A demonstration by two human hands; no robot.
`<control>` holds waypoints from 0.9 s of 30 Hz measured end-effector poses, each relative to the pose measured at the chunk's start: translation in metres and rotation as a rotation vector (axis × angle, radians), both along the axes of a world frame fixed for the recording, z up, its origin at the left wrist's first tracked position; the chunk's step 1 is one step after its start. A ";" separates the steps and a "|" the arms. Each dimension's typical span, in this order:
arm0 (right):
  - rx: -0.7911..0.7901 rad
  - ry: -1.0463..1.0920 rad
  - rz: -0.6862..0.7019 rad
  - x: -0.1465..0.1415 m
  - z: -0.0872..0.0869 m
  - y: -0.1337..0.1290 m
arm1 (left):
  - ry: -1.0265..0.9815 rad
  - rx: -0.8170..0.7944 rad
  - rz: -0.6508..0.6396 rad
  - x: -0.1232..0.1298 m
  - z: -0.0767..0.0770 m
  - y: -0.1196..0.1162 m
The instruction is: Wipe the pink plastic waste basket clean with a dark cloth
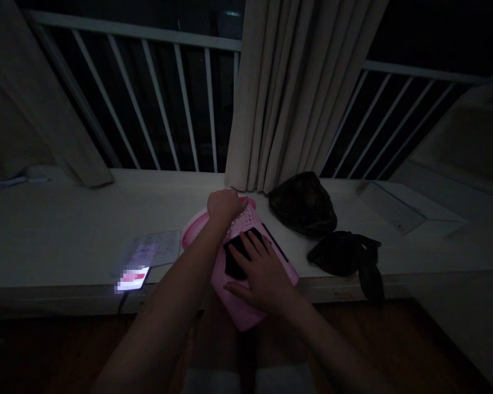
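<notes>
At the ledge (pixel 74 235), the pink basket (pixel 244 314), rim pointing far-left, long axis slanting near-right, is being gripped by the left hand (pixel 225 204), fingers curled, and partly covered by the right hand (pixel 265 273), fingers apart.

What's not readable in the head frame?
All head view:
Left hand grip on pink basket: fingertips hidden by the hand's back.
Black patch: partly covered by right hand.
Larger black bag: contents hidden by dark plastic.
Paper: writing too small, dim.
Lit screen: partly pixelated.
</notes>
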State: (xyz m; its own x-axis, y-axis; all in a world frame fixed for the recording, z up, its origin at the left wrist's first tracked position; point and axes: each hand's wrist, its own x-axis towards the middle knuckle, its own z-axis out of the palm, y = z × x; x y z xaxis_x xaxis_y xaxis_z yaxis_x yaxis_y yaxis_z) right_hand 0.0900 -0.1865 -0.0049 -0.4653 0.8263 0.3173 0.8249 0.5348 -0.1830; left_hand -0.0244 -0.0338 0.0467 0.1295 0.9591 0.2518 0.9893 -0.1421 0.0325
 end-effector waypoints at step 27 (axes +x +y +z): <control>0.020 0.029 -0.052 -0.007 0.002 0.001 | -0.003 0.036 -0.008 -0.001 -0.001 0.001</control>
State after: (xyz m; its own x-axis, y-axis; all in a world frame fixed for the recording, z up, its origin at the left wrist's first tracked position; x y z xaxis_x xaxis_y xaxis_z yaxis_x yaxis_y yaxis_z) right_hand 0.0827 -0.1856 -0.0033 -0.4127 0.8424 0.3465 0.8461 0.4954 -0.1966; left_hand -0.0251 -0.0330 0.0455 0.1365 0.9483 0.2867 0.9880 -0.1514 0.0304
